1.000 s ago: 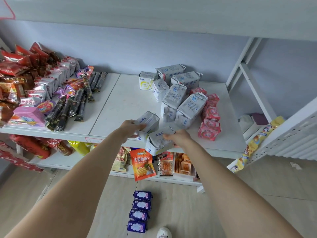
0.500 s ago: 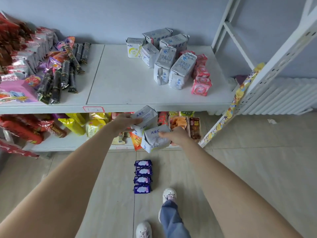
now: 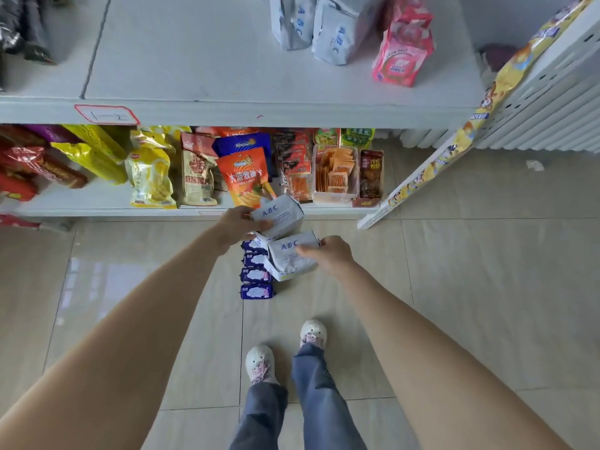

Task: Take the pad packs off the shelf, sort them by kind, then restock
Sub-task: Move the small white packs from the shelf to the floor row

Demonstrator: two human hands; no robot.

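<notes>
My left hand point(image 3: 238, 226) pinches one white ABC pack point(image 3: 278, 216) at its left end, thumb on top; the pack's long axis runs left to right, tilted up toward the right, printed face toward me. My right hand point(image 3: 328, 253) curls its grip round a second ABC pack point(image 3: 290, 256) from the right end; that one lies the same way, just below the first and touching it. Both packs hang over the tiled floor point(image 3: 487, 271), right above a column of four purple packs point(image 3: 256, 274) lying flat on the tiles, in front of my shoes.

Beyond the purple packs, the upper shelf point(image 3: 201, 60) carries more white ABC packs point(image 3: 311, 27) standing upright and pink packs point(image 3: 401, 56) to their right. The lower shelf point(image 3: 97, 203) holds snack bags, and a clear tub point(image 3: 336, 173) of orange wafers.
</notes>
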